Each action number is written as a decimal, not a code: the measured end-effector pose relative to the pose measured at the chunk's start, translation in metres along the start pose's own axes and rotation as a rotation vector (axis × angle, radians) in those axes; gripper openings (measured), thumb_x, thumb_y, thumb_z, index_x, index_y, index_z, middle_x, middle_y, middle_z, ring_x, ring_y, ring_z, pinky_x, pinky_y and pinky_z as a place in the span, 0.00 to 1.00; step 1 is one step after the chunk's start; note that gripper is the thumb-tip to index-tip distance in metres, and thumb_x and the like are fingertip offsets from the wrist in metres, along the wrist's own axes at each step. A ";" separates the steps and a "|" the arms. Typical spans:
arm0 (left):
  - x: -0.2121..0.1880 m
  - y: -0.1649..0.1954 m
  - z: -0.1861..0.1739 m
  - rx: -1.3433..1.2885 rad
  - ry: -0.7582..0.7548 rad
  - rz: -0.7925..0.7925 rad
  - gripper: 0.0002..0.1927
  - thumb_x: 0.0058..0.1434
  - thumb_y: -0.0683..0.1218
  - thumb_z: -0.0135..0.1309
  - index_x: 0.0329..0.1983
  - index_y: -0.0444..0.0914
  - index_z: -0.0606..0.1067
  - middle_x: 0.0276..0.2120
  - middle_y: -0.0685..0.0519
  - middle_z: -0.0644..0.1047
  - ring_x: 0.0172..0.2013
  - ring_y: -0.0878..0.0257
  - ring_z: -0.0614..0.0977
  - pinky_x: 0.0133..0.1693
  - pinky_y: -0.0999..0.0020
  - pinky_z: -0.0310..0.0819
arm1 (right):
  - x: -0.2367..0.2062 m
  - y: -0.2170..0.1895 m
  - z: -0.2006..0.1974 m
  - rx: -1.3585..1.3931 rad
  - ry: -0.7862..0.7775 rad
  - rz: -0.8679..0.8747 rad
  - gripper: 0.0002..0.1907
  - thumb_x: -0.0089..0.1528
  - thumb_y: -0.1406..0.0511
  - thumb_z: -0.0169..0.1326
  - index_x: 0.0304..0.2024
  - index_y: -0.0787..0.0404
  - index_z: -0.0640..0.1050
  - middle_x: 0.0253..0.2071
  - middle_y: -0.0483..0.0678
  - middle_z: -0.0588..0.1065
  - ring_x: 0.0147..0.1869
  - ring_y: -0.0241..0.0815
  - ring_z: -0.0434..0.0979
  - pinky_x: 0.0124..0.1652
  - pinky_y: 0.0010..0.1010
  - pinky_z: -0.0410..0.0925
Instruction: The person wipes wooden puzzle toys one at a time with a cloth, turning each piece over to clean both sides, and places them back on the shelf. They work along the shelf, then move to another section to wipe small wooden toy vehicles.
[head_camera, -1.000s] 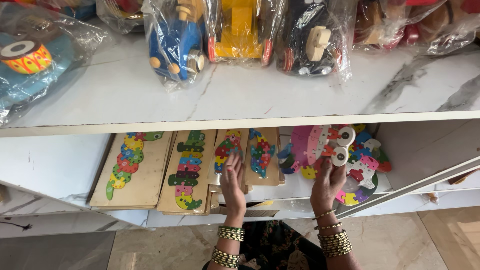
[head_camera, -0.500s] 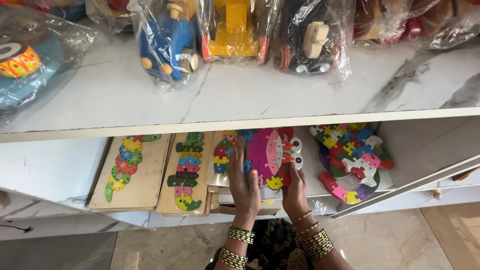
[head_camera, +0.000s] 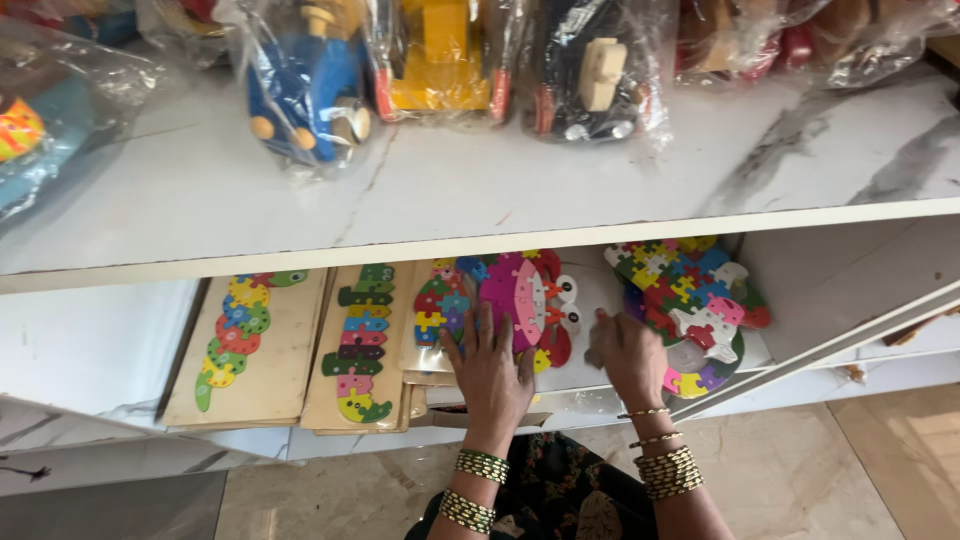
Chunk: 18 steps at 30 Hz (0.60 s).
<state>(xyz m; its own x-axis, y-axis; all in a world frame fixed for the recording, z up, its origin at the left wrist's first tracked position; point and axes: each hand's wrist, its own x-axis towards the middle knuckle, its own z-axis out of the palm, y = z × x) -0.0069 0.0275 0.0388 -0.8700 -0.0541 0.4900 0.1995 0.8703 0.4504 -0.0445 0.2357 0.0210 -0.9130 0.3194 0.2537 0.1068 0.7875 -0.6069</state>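
A multicoloured owl-shaped jigsaw puzzle (head_camera: 520, 290) with two white eyes lies on a stack of wooden puzzle boards on the lower shelf (head_camera: 800, 280). My left hand (head_camera: 490, 375) lies flat on its lower part, fingers spread, holding it down. My right hand (head_camera: 628, 355) is at the puzzle's right edge with fingers curled on it. Both wrists wear several bangles.
A second round colourful puzzle (head_camera: 690, 290) lies right of my right hand. Two caterpillar puzzle boards (head_camera: 245, 335) (head_camera: 360, 340) lie to the left. On the marble upper shelf (head_camera: 450, 190) stand plastic-wrapped wooden toys: blue (head_camera: 305, 80), yellow (head_camera: 440, 60), dark (head_camera: 590, 70).
Both hands carried the owl puzzle left, off the round puzzle on the right, and set it on the stack of boards. My left hand now lies flat on it.
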 end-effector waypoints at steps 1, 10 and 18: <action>0.001 0.001 0.000 0.005 -0.002 -0.003 0.28 0.57 0.54 0.59 0.58 0.35 0.76 0.66 0.39 0.66 0.69 0.38 0.62 0.67 0.30 0.34 | 0.004 0.006 -0.007 0.046 0.111 -0.047 0.16 0.66 0.55 0.54 0.36 0.59 0.81 0.31 0.57 0.78 0.33 0.59 0.79 0.35 0.48 0.71; 0.006 0.011 0.002 -0.148 0.134 0.068 0.28 0.62 0.50 0.56 0.63 0.32 0.72 0.66 0.37 0.67 0.70 0.40 0.62 0.69 0.34 0.42 | 0.028 0.079 -0.068 -0.336 0.611 -0.119 0.18 0.65 0.60 0.60 0.58 0.51 0.79 0.54 0.54 0.74 0.55 0.60 0.72 0.52 0.50 0.67; -0.010 0.067 0.040 -0.724 0.089 0.277 0.21 0.73 0.47 0.48 0.67 0.37 0.71 0.65 0.42 0.74 0.64 0.47 0.78 0.66 0.53 0.74 | 0.036 0.109 -0.063 0.361 0.181 0.433 0.35 0.55 0.62 0.68 0.63 0.56 0.70 0.51 0.57 0.77 0.45 0.57 0.82 0.41 0.43 0.74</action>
<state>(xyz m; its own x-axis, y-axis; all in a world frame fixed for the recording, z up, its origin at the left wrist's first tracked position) -0.0026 0.1057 0.0338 -0.7123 0.0531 0.6998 0.6754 0.3231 0.6629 -0.0405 0.3664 0.0116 -0.7310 0.6817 0.0306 0.2852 0.3459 -0.8939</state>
